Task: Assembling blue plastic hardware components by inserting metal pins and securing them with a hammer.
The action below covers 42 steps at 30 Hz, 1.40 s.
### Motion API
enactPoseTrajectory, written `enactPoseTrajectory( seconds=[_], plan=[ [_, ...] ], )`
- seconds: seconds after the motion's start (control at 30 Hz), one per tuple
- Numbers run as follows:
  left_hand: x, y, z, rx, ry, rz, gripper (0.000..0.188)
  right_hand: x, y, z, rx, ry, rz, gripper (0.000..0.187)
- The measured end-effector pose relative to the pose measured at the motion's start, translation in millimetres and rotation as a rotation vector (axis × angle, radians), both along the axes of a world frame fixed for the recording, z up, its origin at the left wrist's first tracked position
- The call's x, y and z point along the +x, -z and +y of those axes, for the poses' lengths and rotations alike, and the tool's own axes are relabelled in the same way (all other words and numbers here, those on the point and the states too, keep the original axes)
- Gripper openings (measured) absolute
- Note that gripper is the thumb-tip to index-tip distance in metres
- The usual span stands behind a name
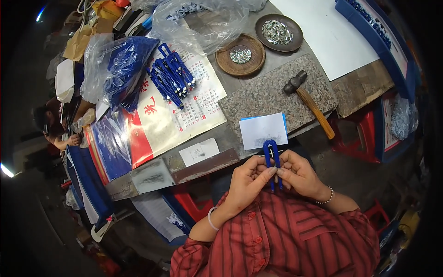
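Note:
Both hands hold one blue U-shaped piece in front of my body. Its rounded end points toward the bench, with a small metal bit crossing between its two arms. My left hand pinches it from the left, thumb on top. From the right, my right hand grips it, its thumb close to the other one. Fingers hide part of the piece. Just beyond lies a white card over a blue one, at the stone slab's edge. A hammer with a wooden handle rests on the speckled slab.
A wooden dish and a darker dish hold small metal pieces. Several blue pieces lie on a printed sheet, beside a plastic bag. A blue tray stands at right, a red stool below.

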<state>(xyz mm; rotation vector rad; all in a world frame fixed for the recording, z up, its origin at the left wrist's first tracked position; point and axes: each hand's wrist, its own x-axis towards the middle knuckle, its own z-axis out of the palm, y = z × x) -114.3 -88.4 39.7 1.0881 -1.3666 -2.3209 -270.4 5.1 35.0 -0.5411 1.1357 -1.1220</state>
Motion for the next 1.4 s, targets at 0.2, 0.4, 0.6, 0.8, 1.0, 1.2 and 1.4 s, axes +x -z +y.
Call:
enactPoseTrajectory(
  seconds=[0.2, 0.4, 0.6, 0.8, 1.0, 1.2, 1.4],
  plan=[
    [-4, -3, 0, -0.077, 0.006, 0.003, 0.017, 0, 2, 2, -0.003, 0.026, -0.043, 0.011],
    [-3, 4, -2, 0.004, 0.033, -0.014, 0.018, -2, 4, 1, 0.006, 0.027, -0.033, 0.010],
    [-2, 11, -2, 0.106, 0.042, -0.001, 0.018, -2, 7, 2, 0.037, 0.025, -0.025, 0.009],
    [-2, 18, -3, 0.112, 0.054, 0.018, 0.020, -2, 11, 1, 0.051, 0.035, -0.034, 0.008],
    [-4, 22, -4, 0.161, 0.039, 0.036, 0.019, -7, 14, -3, 0.083, -0.013, -0.008, 0.008],
    [-10, 22, -6, 0.167, 0.023, 0.020, 0.021, -13, 12, -6, 0.095, -0.046, 0.035, 0.009],
    [-10, 34, -2, 0.188, 0.001, 0.036, 0.020, -13, 8, -11, 0.143, -0.075, 0.050, 0.009]
  ],
)
